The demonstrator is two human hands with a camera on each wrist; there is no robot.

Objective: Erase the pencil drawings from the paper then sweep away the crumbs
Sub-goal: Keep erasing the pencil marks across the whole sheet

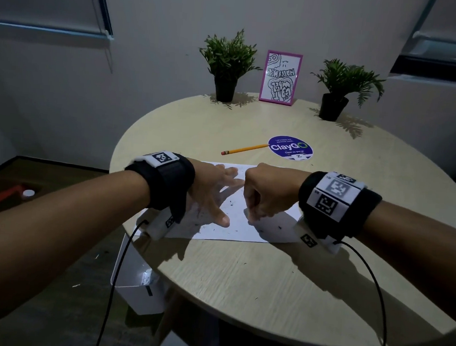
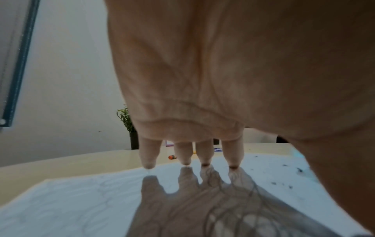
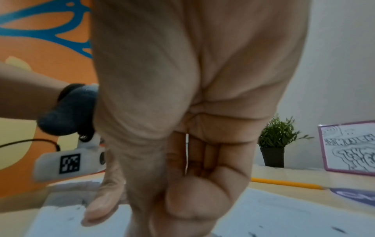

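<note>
A round wooden table [image 1: 240, 283] filled the middle and lower right of the head view. A white sheet of paper [image 1: 233, 228] lay flat on it at the centre of the frame, dotted with dark eraser crumbs [image 1: 231, 200] between the two hands and toward its lower right part. In the left wrist view faint pencil lines [image 2: 233, 216] showed on the sheet under the palm's shadow. A white box [image 1: 141, 291] stood below the table's lower left edge. Two potted plants [image 1: 228, 63] stood at the table's far rim in the upper middle, with a pink-framed drawing [image 1: 280, 77] between them. A round blue sticker [image 1: 290, 147] sat above the paper, and a yellow pencil [image 1: 243, 149] lay just left of it, its tip touching the sticker's edge, apart from the sheet.

The left hand [image 1: 214, 191] lay spread on the left half of the paper, fingers straight and splayed, holding nothing; in its wrist view the fingertips [image 2: 149, 165] met the sheet. The right hand [image 1: 266, 192] was clenched over the paper just right of centre, knuckles up, fingers curled into the palm. A small white edge showed beneath it, but the pictures did not show clearly what it gripped. Both wrists wore black bands with white camera units.
</note>
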